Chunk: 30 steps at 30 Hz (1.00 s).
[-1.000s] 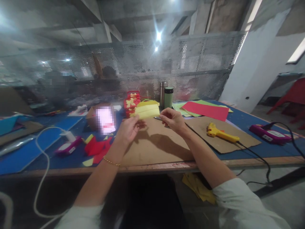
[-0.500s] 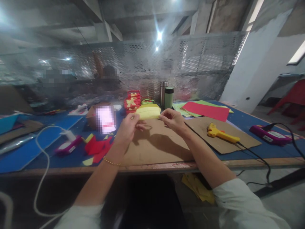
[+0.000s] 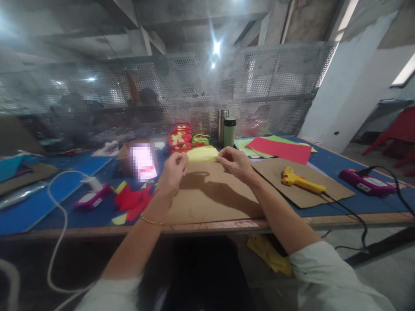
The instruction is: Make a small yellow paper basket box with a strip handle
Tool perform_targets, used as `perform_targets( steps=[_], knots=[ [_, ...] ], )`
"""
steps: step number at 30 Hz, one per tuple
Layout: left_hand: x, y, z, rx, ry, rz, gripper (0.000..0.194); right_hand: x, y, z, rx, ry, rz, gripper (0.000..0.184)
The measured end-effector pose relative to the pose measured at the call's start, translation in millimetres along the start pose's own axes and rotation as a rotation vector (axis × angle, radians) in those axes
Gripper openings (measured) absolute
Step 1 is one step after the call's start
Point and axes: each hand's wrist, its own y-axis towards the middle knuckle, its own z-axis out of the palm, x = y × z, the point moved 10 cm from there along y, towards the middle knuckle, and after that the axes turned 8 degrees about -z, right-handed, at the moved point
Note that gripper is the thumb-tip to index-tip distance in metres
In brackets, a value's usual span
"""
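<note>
A pale yellow sheet (image 3: pixel 202 154), thin like felt or paper, is stretched between my two hands above the brown cardboard (image 3: pixel 214 198). My left hand (image 3: pixel 173 170) pinches its left end with the fingers curled in. At the right end, the thumb and fingertips of my right hand (image 3: pixel 236 163) grip the edge. Behind the sheet stand red folded pieces with yellow shapes (image 3: pixel 180 137) and a small green item (image 3: pixel 200 139). Red scraps (image 3: pixel 134 198) lie left of my left wrist.
A yellow glue gun (image 3: pixel 303 180) rests on cardboard at the right, its cord trailing over the table edge. Purple power strips (image 3: pixel 366 183) lie at both sides. A green bottle (image 3: pixel 230 133) and a steel flask stand at the back. Red sheet (image 3: pixel 282 150) and a lit phone (image 3: pixel 143 162) flank the hands.
My left hand's fingers have curled in more closely at the sheet's left end. The yellow sheet sits slightly lower and flatter, showing more of the green item. My right hand stays nearly still.
</note>
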Motion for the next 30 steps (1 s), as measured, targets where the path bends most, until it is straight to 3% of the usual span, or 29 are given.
perform_targets(
  steps=[20, 23, 25, 28, 30],
  knots=[
    [-10.0, 0.4, 3.7, 0.070, -0.081, 0.134, 0.024, 9.8, 2.2, -5.1, 0.010, 0.059, -0.033, 0.041],
    [-4.2, 2.5, 0.3, 0.031, -0.155, 0.045, 0.028, 13.7, 2.8, -7.9, -0.004, 0.049, -0.071, 0.043],
    [6.6, 4.2, 0.0, 0.012, -0.225, -0.091, 0.033, 15.7, 2.2, -8.4, -0.013, 0.023, -0.097, 0.043],
    [20.4, 0.8, 18.7, 0.168, -0.352, -0.302, 0.046, 18.9, 0.1, -4.1, 0.007, -0.069, -0.153, 0.039],
    [19.2, -3.7, 30.4, 0.285, -0.415, -0.342, 0.045, 21.1, -1.4, 1.3, 0.037, -0.131, -0.205, 0.035]
  ],
)
